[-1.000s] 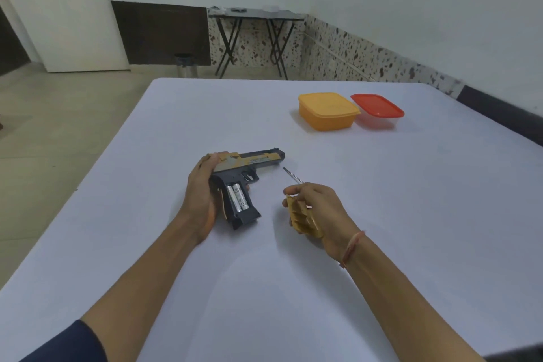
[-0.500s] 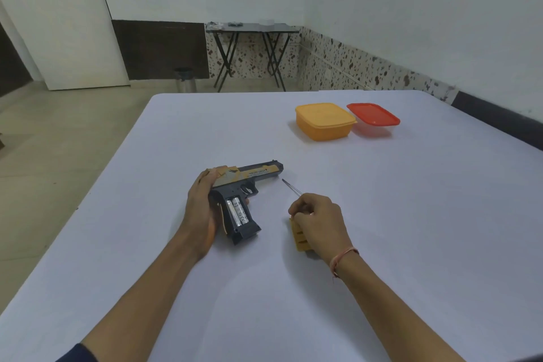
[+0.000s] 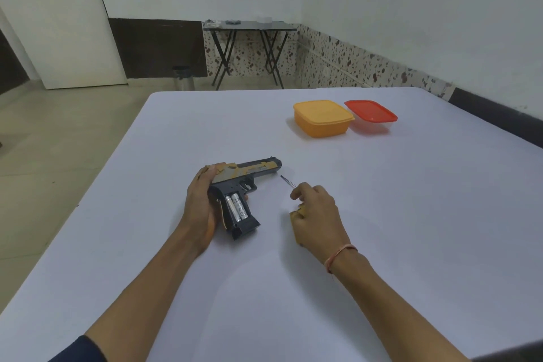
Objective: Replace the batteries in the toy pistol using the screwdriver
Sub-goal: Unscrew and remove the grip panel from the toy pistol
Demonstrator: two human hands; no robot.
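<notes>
The toy pistol [image 3: 246,173] lies on its side on the white table [image 3: 382,214], barrel pointing right. Its grip compartment is open and shows two silver batteries [image 3: 237,207]. My left hand [image 3: 199,203] grips the pistol's rear and the back of its grip. To the right, my right hand [image 3: 316,214] lies knuckles-up on the table, fingers curled over the screwdriver [image 3: 287,181], whose thin metal shaft sticks out toward the muzzle. A tan camouflage-patterned piece [image 3: 296,211] peeks from under that palm; I cannot tell whether it is the handle or the battery cover.
An orange lidded box [image 3: 321,117] and a clear box with a red lid [image 3: 371,114] stand side by side at the table's far right. A folding table [image 3: 249,47] and a small bin [image 3: 182,78] stand against the far wall.
My right hand has rolled palm-down over the tan piece, which was mostly exposed a second ago. The left hand and pistol have not moved. The view has tilted up slightly.
</notes>
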